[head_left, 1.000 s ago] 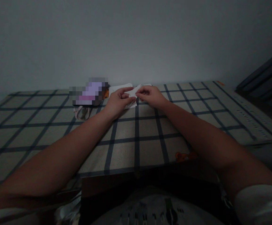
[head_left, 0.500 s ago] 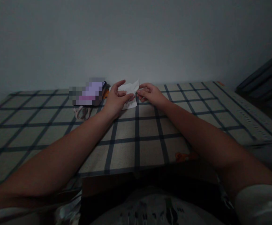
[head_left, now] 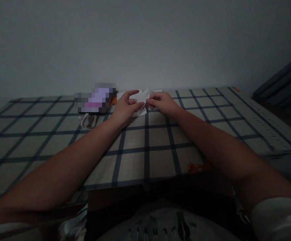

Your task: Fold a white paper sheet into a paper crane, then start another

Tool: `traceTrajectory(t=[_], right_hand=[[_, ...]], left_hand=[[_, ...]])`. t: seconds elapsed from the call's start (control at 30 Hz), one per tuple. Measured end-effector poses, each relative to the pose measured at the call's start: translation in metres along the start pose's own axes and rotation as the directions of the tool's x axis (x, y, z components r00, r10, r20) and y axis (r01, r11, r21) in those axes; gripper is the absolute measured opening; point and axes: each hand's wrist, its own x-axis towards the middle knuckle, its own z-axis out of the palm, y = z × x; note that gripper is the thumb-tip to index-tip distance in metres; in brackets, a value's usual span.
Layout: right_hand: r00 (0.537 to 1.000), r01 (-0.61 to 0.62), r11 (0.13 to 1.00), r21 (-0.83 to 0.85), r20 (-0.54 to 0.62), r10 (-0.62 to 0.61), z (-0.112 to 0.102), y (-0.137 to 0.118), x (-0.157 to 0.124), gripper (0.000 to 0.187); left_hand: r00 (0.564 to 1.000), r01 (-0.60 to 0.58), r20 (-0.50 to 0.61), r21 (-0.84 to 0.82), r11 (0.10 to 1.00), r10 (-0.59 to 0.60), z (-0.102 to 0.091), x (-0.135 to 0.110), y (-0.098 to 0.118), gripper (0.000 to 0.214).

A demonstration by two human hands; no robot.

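Observation:
A creased piece of white paper (head_left: 145, 94) stands up between my two hands over the far part of the table. My left hand (head_left: 125, 104) has its thumb against the paper's lower edge and its fingers curled around the left side. Thumb and fingertips of my right hand (head_left: 162, 101) pinch the right edge. Beneath, a white printed sheet (head_left: 141, 111) lies on the cloth, partly covered by my left hand; its print is too small to read. Another bit of white paper (head_left: 158, 90) shows just behind my right hand.
A phone-like device with a lit, blurred screen (head_left: 97, 98) rests left of my hands, a pale looped cord (head_left: 88, 121) in front of it. An orange item (head_left: 113, 100) sits beside it. The checked tablecloth (head_left: 132, 160) reaches the grey wall (head_left: 145, 43). Dark striped fabric (head_left: 283, 80) is at right.
The raised paper has tilted and shifted slightly right. My left index finger has lowered and stretched rightward. A bit of white paper now shows behind my right hand.

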Motion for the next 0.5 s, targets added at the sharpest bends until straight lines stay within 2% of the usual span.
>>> traceTrajectory(t=[0.13,0.23,0.5], right_hand=[[0.999,-0.003,0.998,-0.065,0.048,0.007,-0.0014,-0.0019,-0.0014,0.017],[0.998,0.003,0.996,-0.087,0.063,0.002,-0.0022,-0.0033,-0.0024,0.015],[0.997,-0.062,0.995,0.072,0.048,0.059,-0.0017,0.0018,0.0004,0.021]], left_hand=[[0.999,-0.053,0.013,0.069,0.996,0.053,0.0007,-0.0011,-0.0031,0.049],[0.998,-0.049,0.033,0.124,0.991,0.045,-0.0004,-0.0038,-0.0023,0.032],[1.0,-0.006,0.022,0.025,1.0,0.005,-0.0031,-0.0034,0.0,0.039]])
